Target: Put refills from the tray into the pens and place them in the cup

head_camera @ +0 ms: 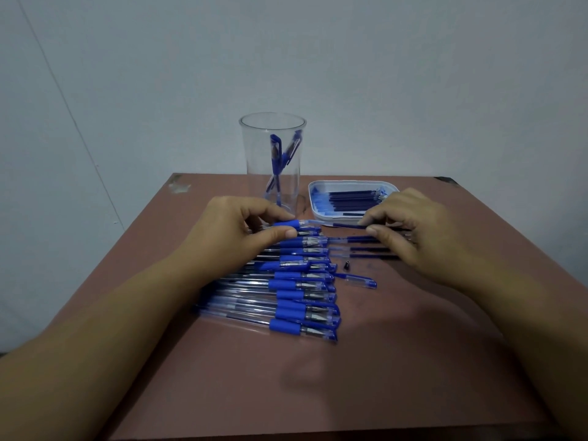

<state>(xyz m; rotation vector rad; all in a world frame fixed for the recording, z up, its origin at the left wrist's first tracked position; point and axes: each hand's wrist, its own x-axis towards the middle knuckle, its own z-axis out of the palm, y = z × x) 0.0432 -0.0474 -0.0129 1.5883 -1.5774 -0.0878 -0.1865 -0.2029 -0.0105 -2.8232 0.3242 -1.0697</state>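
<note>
My left hand (235, 230) pinches a clear pen barrel with a blue grip (288, 224), held level above the table. My right hand (410, 230) pinches a dark blue refill (345, 225) whose left end sits at the barrel's open mouth. A clear cup (273, 160) stands at the back with two blue pens inside. To its right a white tray (318, 214) holds several dark refills. A row of several blue-grip pens (299, 294) lies on the table below my left hand.
The brown table (381, 361) runs from the wall to the near edge. A loose pen cap (361, 280) and a small black tip piece (346, 266) lie right of the pen row. A few refills (366, 249) lie under my right hand.
</note>
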